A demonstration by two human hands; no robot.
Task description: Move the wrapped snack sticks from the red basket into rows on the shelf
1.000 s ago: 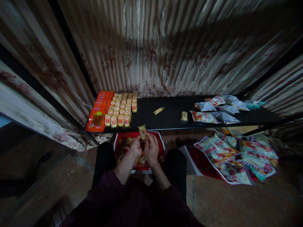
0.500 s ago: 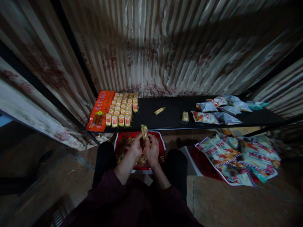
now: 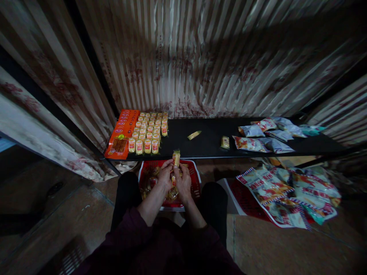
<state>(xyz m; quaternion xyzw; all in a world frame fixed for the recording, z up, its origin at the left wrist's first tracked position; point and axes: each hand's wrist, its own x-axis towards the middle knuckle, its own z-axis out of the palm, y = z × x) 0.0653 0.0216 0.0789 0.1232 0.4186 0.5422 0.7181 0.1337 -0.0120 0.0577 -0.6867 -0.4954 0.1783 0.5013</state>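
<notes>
Above a red basket (image 3: pixel 197 183) of small wrapped snacks, a yellow wrapped snack (image 3: pixel 176 158) is held upright between both hands. My left hand (image 3: pixel 165 175) pinches it from the left, and my right hand (image 3: pixel 183 181) grips its lower part from the right. On the black shelf (image 3: pixel 206 130) ahead, rows of wrapped snacks (image 3: pixel 147 146) stand beside an orange package (image 3: pixel 122 131). One slim wrapped piece (image 3: pixel 194 135) lies farther right, followed by another wrapped piece (image 3: pixel 225 142).
White and red snack bags (image 3: pixel 250 144) lie at the shelf's right end. Below them, a second red basket (image 3: pixel 243 196) holds larger bags (image 3: pixel 269 186). A striped curtain (image 3: pixel 183 57) hangs behind the shelf, with black posts at the sides.
Both hands remain together around the snack, with slight shifts of the fingers. The snack is a little more upright and slightly farther right in the picture.
</notes>
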